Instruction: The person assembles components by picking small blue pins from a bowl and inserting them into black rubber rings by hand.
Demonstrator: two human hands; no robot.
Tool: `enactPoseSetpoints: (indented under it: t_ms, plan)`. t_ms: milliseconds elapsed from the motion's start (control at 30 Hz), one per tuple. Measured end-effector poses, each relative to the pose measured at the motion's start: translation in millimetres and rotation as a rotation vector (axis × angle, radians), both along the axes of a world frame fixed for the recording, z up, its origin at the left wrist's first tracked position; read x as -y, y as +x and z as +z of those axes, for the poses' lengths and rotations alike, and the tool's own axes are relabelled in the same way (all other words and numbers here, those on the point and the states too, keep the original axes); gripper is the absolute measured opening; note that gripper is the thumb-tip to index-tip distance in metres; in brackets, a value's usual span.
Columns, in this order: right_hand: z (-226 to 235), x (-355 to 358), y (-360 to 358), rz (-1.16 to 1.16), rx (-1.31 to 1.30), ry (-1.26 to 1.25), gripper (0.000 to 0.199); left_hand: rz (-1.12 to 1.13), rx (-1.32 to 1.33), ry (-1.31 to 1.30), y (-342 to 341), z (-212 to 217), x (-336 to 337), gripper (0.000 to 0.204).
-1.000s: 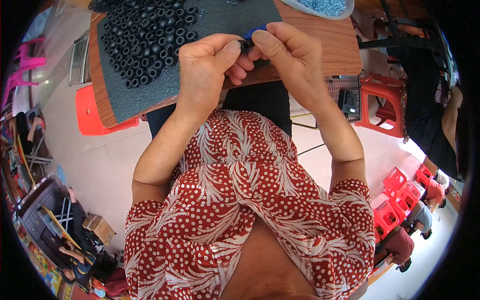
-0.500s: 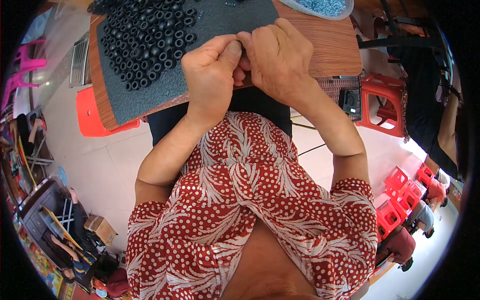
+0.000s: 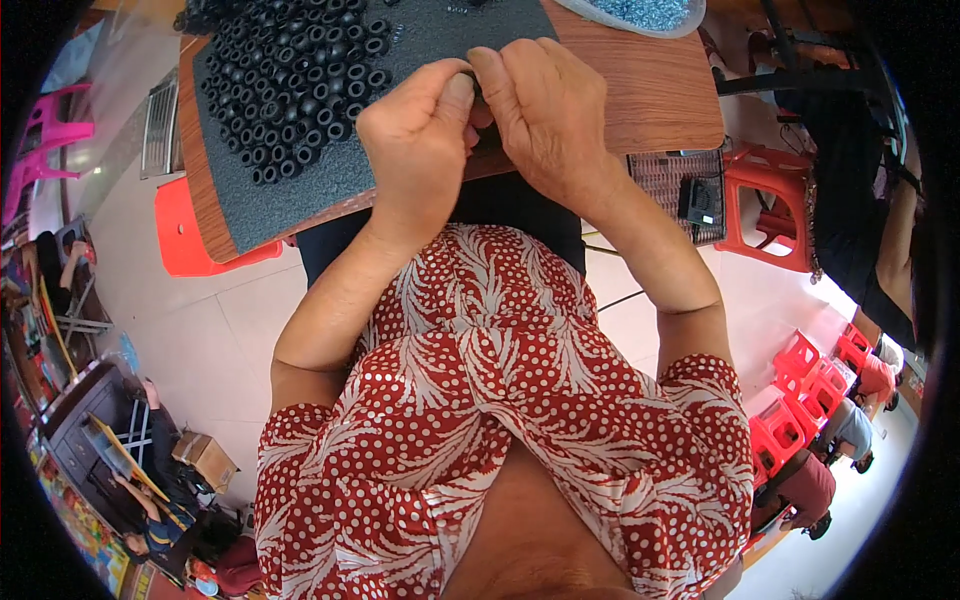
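Over the table's near edge my left hand and my right hand meet, both closed, thumbs up and close together. Between them shows a bit of a small black piece; the fingers cover most of it. Its full shape is hidden. To the left of my hands, a heap of black ring-shaped pieces with round openings spreads over a dark grey mat. A few tiny shiny coils lie on the mat beyond my hands.
A clear tub of small bluish shiny pieces stands at the table's far right. Under the wood-grain tabletop a woven basket holds a black device. Red stools flank the table. Other people sit farther off on both sides.
Both hands have shifted slightly, the right one a little to the left, with its thumb raised. They remain closed and close together.
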State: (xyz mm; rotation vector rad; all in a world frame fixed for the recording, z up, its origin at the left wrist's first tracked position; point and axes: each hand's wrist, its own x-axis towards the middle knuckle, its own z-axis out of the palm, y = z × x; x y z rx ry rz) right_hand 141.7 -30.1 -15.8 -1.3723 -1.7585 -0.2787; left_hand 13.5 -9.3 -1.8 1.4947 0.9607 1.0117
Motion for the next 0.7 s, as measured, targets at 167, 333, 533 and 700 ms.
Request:
enactPoseSetpoints:
  t_ms: [167, 333, 533, 700]
  plan:
    - [7.6, 9.4, -3.9, 0.099, -0.43, -0.291, 0.019, -0.112, 0.081, -0.223, -9.8, 4.2, -13.2, 0.017]
    - [12.5, 12.6, 1.1, 0.124, -0.759, -0.587, 0.035, -0.149, 0.032, -0.25, -12.3, 7.4, -18.6, 0.018]
    - [12.9, 9.2, 2.7, 0.136, -0.812, -0.599, 0.038, -0.207, -0.062, -0.227, -12.3, 14.6, -23.4, 0.02]
    - [19.5, 5.8, 4.7, 0.179, -0.907, -0.638, 0.04, -0.183, 0.013, -0.258, -10.1, 15.2, -24.0, 0.017]
